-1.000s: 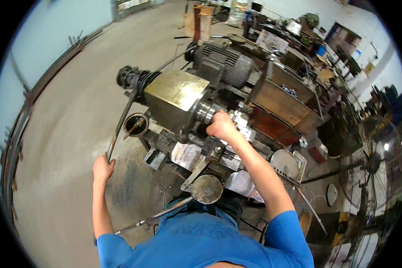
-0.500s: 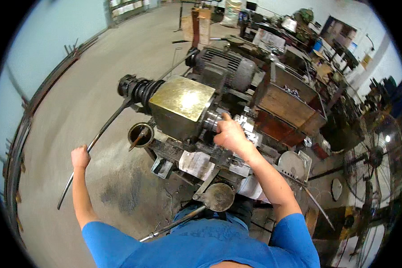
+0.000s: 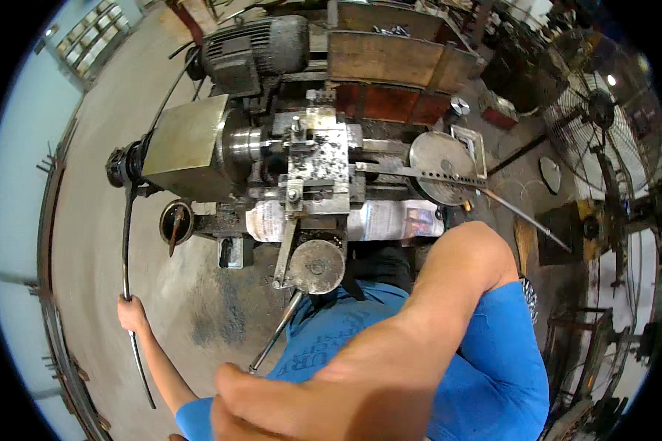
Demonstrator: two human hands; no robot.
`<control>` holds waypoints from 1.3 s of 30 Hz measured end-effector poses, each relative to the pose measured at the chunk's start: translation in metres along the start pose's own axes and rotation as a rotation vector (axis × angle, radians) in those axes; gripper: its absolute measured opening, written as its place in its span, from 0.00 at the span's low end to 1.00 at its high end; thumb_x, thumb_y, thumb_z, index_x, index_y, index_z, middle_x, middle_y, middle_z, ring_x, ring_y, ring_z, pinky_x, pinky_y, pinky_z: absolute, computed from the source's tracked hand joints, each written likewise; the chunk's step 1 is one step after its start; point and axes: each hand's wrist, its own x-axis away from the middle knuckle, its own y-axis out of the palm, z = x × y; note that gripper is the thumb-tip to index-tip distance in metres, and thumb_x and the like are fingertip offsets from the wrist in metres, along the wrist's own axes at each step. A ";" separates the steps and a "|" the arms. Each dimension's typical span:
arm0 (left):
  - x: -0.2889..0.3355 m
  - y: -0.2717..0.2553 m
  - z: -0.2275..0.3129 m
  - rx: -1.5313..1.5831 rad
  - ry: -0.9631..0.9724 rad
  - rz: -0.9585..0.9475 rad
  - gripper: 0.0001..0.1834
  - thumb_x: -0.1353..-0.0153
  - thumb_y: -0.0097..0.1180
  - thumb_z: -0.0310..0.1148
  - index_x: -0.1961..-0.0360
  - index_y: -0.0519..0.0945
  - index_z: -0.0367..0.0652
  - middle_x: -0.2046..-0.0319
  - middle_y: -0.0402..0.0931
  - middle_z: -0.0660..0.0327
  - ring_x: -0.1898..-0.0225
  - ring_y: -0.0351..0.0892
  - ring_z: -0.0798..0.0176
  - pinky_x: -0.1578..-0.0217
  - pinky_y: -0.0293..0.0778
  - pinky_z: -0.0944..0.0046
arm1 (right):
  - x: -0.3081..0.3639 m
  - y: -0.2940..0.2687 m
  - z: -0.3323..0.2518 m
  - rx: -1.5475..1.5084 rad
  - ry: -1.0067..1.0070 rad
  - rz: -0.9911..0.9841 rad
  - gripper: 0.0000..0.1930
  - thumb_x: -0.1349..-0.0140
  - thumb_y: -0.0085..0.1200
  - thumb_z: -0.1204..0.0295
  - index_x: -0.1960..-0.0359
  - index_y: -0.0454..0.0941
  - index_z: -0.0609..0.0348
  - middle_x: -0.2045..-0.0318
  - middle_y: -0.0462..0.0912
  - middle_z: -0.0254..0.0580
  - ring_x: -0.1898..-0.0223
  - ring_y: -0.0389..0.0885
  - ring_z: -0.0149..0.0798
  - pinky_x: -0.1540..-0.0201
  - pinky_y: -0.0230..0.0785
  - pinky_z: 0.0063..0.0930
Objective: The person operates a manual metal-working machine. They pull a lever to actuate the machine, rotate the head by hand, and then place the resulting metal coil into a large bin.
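Observation:
My left hand point(image 3: 132, 314) is closed round a long dark metal bar point(image 3: 128, 246) at the left. The bar runs up to the spindle end of a lathe-like machine, beside its box-shaped metal headstock point(image 3: 186, 140). Close to the camera at the lower middle is my right hand point(image 3: 272, 400), raised over my chest with fingers bent. Its fingertips run out of the picture, so anything in them is hidden. Right of the headstock are the shiny spindle nose point(image 3: 244, 142) and the chip-covered cross slide point(image 3: 318, 158). A round metal handwheel disc point(image 3: 316, 266) sits nearest my body.
An electric motor point(image 3: 256, 45) and a wooden bin point(image 3: 390, 62) stand behind the machine. A larger disc point(image 3: 441, 167) with a perforated bar lies at its right end. A pot point(image 3: 176, 220) with a brush-like stick hangs at the left front. A floor fan point(image 3: 599, 110) stands far right.
My right hand has left the spindle nose and come up close to the camera. My left hand still grips the bar, which now hangs more upright. The view has turned rightward.

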 end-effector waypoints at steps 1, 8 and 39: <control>0.000 0.003 -0.003 0.003 -0.006 0.003 0.11 0.51 0.48 0.38 0.68 0.78 0.50 0.73 0.78 0.54 0.69 0.78 0.45 0.70 0.73 0.47 | -0.005 -0.001 -0.004 -0.031 0.054 0.030 0.11 0.47 0.48 0.71 0.70 0.73 0.69 0.70 0.77 0.51 0.73 0.74 0.36 0.78 0.63 0.21; 0.028 -0.002 0.033 0.536 0.348 0.262 0.19 0.46 0.55 0.36 0.54 0.76 0.40 0.60 0.78 0.51 0.57 0.77 0.51 0.55 0.70 0.57 | 0.001 -0.009 -0.012 0.038 0.181 0.102 0.10 0.47 0.52 0.66 0.70 0.76 0.60 0.72 0.78 0.43 0.77 0.72 0.32 0.81 0.63 0.21; 0.108 0.144 0.068 0.522 0.200 -0.926 0.27 0.45 0.54 0.43 0.50 0.71 0.34 0.81 0.77 0.53 0.86 0.77 0.59 0.77 0.75 0.62 | 0.456 -0.373 -0.037 1.286 1.940 -1.126 0.17 0.59 0.56 0.71 0.64 0.73 0.62 0.63 0.77 0.54 0.57 0.73 0.53 0.52 0.64 0.45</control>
